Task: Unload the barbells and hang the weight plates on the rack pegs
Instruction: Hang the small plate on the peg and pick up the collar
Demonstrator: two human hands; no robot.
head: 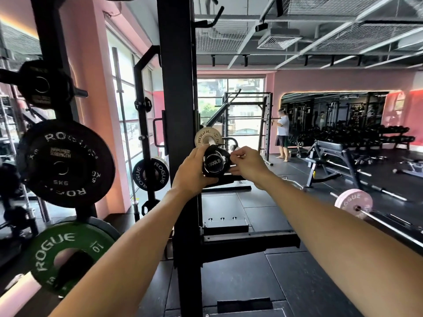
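Green plate [66,255] and black plate [66,163] (both white-lettered), pale pink plate [353,201], black rack upright [178,88], pink walls [320,81].

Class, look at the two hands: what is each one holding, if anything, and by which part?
Both hold the barbell's end: left hand grips the sleeve's left side; right hand pinches the black collar on its right.

Daylight floods in through the far windows [230,106], blowing them out; the rack upright [178,88] is backlit and dark (near plates [66,163] slightly soft), and straight lines bow at the edges
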